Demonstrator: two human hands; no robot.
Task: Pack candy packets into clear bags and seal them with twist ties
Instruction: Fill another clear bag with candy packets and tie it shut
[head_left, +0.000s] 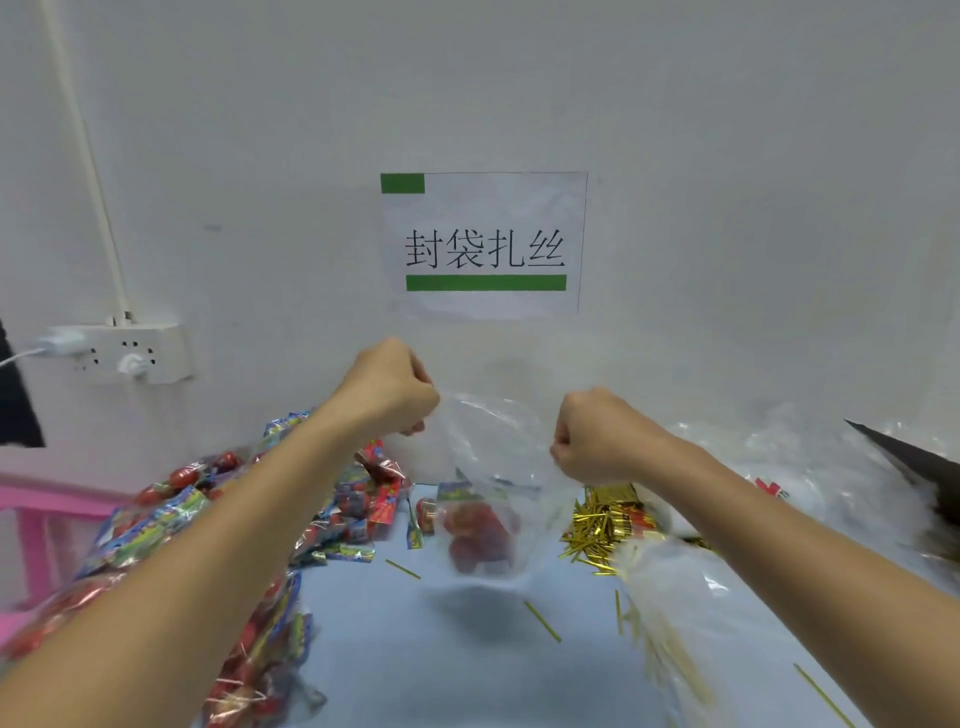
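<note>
A clear bag (493, 457) hangs above the blue table, held up by its top corners. My left hand (389, 389) grips the left corner and my right hand (597, 436) grips the right corner. Red candy packets (475, 535) lie blurred in the bag's bottom. A heap of colourful candy packets (218, 530) covers the table's left side, under my left forearm. Gold twist ties (602, 519) are piled to the right of the bag, and loose ties (543, 621) lie scattered on the table.
The blue table (441, 665) meets a white wall bearing a paper sign (483, 244). A power strip (124, 353) hangs on the wall at left. Clear bags (779, 457) are stacked at right, with a bundle of ties in plastic (670, 613) by my right forearm. A pink stool (31, 519) stands far left.
</note>
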